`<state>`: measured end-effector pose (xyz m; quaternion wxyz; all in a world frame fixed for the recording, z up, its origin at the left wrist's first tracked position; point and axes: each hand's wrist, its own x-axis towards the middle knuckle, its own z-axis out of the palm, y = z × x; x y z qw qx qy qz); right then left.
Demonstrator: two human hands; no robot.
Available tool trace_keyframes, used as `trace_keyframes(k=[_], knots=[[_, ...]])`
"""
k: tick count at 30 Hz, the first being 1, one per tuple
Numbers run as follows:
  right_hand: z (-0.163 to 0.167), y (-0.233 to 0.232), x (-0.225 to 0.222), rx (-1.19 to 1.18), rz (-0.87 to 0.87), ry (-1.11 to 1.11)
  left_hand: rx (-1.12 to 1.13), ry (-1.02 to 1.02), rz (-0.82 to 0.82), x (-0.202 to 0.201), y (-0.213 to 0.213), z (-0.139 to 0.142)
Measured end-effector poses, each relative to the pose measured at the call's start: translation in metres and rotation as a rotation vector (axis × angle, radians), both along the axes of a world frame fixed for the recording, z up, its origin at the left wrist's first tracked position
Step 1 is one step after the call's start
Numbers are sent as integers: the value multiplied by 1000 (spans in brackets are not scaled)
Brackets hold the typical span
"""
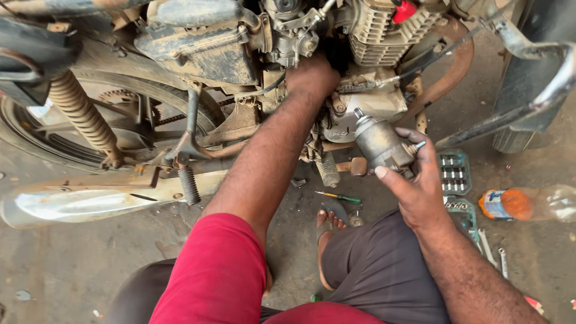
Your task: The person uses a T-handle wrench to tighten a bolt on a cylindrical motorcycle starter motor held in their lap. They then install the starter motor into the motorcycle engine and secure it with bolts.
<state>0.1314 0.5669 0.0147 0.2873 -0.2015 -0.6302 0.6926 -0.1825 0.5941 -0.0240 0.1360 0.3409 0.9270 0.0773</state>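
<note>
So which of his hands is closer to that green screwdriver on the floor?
Right. The right hand, holding a grey cylindrical motor, hangs just up and right of the screwdriver. The left hand is far above, pressed into the engine.

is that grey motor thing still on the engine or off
Off. The grey cylindrical motor is held free in the right hand, apart from the engine; the left hand reaches in.

My left arm stretched forward, left hand (312,77) pressed flat, knuckles up. My right hand (414,180) raised, grip closed, thumb extended.
</note>
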Motion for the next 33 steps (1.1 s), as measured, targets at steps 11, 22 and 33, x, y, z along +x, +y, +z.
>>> trace_keyframes(k=[11,22,33], knots=[[6,59,-70,620,-9,-228,48,-34,47,-12,-3,-31],[19,78,-147,776,1,-554,-13,-168,-24,-27,-11,-18],[9,84,-179,938,14,-866,166,-307,227,-22,-15,-10]])
